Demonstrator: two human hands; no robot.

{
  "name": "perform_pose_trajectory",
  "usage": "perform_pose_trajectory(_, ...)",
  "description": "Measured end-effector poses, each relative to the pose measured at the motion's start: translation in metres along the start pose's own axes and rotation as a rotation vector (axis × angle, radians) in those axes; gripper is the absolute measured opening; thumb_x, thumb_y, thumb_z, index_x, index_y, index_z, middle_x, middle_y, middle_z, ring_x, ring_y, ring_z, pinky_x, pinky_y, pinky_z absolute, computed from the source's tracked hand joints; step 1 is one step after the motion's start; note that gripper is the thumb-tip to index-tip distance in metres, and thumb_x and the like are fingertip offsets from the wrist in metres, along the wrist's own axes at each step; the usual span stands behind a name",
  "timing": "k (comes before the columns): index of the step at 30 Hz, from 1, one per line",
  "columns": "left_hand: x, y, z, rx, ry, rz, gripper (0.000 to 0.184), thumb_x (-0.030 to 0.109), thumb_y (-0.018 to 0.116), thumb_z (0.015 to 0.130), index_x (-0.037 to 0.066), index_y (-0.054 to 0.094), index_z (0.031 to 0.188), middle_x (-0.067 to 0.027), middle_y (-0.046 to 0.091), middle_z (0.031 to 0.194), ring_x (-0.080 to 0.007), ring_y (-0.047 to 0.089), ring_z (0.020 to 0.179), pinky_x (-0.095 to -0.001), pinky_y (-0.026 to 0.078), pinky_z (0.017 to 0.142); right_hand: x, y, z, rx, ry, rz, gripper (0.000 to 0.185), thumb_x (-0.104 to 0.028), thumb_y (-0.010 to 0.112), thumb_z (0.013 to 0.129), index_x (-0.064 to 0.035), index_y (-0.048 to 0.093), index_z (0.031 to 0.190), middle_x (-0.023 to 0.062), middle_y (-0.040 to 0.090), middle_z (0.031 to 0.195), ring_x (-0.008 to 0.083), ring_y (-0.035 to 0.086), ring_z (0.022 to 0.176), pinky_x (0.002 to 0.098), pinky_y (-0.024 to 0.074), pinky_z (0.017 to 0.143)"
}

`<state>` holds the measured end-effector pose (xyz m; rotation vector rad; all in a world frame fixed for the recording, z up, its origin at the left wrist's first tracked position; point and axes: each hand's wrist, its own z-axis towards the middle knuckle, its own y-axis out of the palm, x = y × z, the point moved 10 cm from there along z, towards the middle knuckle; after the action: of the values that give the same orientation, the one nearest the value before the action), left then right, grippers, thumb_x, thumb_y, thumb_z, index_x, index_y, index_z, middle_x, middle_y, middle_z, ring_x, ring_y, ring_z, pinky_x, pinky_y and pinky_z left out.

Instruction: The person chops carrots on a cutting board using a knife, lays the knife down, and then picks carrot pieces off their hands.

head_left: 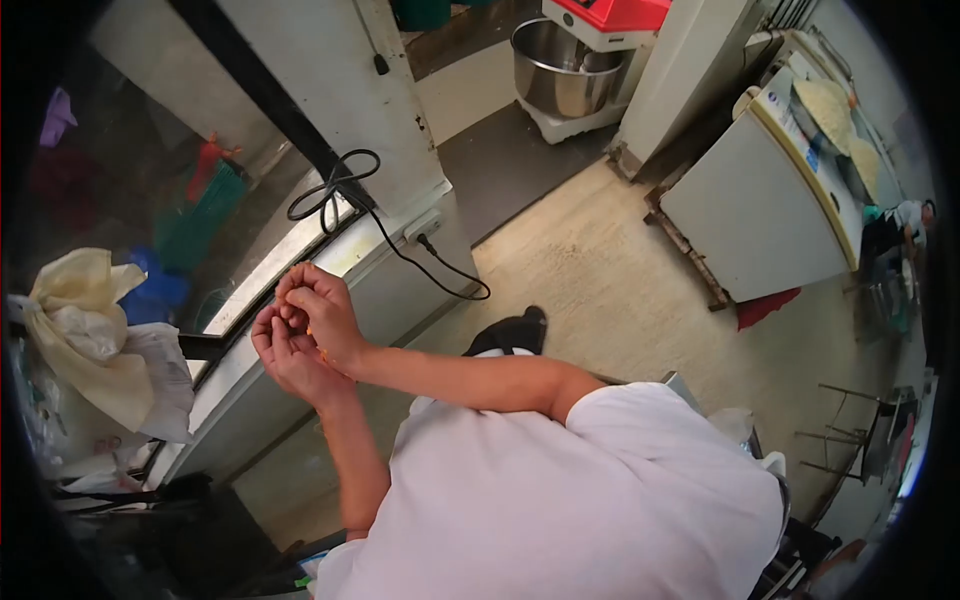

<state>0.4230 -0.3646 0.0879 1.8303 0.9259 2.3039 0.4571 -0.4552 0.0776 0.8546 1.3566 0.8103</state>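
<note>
My left hand (292, 362) is held up in front of me with its fingers curled and thumb drawn in. Just above it, my right hand (330, 315) is closed in a pinch, its fingertips close to the left fingers. Whatever the fingers hold, if anything, is too small or hidden to name. Small orange specks or a thin orange strand show between the hands, near the wrists. Both hands are beside a window ledge (225, 400), where a black cable (390, 240) loops and runs to a wall socket (424, 228).
A mixer with a steel bowl (570, 75) stands beyond the doorway. At right is a white chest-like appliance (750, 205) on a wooden stand, with a red cloth (765, 308) below. Cream cloth (95, 340) and bags lie at left. A person (910, 225) is at far right.
</note>
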Motion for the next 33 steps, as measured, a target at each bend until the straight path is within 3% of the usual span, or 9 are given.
perform_pose_trajectory(2,0.002,0.011,0.000,0.091,0.063,0.008,0.015,0.006,0.038,0.094,0.000,0.049,0.102,-0.0105,0.053,0.092,-0.0145,0.053,0.082,-0.0263,0.046,0.071,-0.021,0.003,0.005,-0.024,-0.001,0.041,0.009,-0.001,0.046,0.081,-0.0057,0.053,0.077,-0.0014,0.051,0.068,0.0025,0.045,0.060,0.0175,0.0378,0.052)
perform_pose_trajectory(5,-0.021,0.054,-0.012,-0.027,0.094,-0.007,0.016,0.007,0.038,0.094,-0.001,0.049,0.103,-0.0103,0.051,0.093,-0.0148,0.050,0.085,-0.0289,0.044,0.075,-0.064,-0.008,0.009,-0.150,-0.036,-0.019,0.010,-0.001,0.045,0.080,-0.0046,0.054,0.078,-0.0006,0.053,0.072,0.0045,0.047,0.065,0.0188,0.0400,0.059)
perform_pose_trajectory(11,-0.092,0.206,-0.024,-0.248,-0.028,-0.080,0.015,0.006,0.039,0.093,-0.002,0.048,0.102,-0.0143,0.054,0.099,-0.0165,0.052,0.090,-0.0304,0.044,0.079,-0.196,-0.093,0.064,0.065,-0.200,0.060,0.010,-0.002,0.045,0.081,-0.0041,0.054,0.078,0.0003,0.053,0.073,0.0049,0.047,0.065,0.0187,0.0398,0.058)
perform_pose_trajectory(14,-0.142,0.260,-0.030,-0.241,-0.131,-0.072,0.015,0.006,0.038,0.094,-0.002,0.048,0.102,-0.0132,0.054,0.097,-0.0164,0.052,0.088,-0.0289,0.045,0.078,-0.248,-0.143,0.082,0.148,-0.288,0.019,0.011,-0.003,0.044,0.082,-0.0043,0.054,0.079,0.0003,0.053,0.072,0.0045,0.048,0.065,0.0187,0.0405,0.058)
perform_pose_trajectory(22,-0.289,0.342,-0.056,-0.287,-0.435,-0.041,0.010,0.003,0.042,0.093,0.000,0.049,0.100,-0.0113,0.054,0.094,-0.0152,0.054,0.083,-0.0266,0.048,0.073,-0.329,-0.278,0.104,0.469,-0.304,-0.045,0.012,-0.003,0.043,0.083,-0.0055,0.054,0.080,0.0000,0.054,0.073,0.0041,0.047,0.063,0.0174,0.0399,0.055)
perform_pose_trajectory(29,-0.327,0.413,-0.082,-0.384,-0.469,-0.041,0.012,0.002,0.041,0.093,-0.001,0.048,0.102,-0.0112,0.054,0.092,-0.0165,0.056,0.083,-0.0273,0.049,0.073,-0.398,-0.323,0.101,0.545,-0.451,-0.029,0.012,0.000,0.042,0.083,-0.0020,0.053,0.081,0.0035,0.054,0.075,0.0064,0.048,0.065,0.0188,0.0415,0.058)
perform_pose_trajectory(33,-0.336,0.428,-0.085,-0.388,-0.484,-0.026,0.012,0.002,0.041,0.092,-0.001,0.049,0.100,-0.0111,0.054,0.092,-0.0162,0.056,0.082,-0.0267,0.049,0.073,-0.418,-0.327,0.109,0.537,-0.494,-0.055,0.012,-0.002,0.043,0.082,-0.0056,0.054,0.078,0.0003,0.053,0.070,0.0041,0.046,0.061,0.0179,0.0399,0.055)
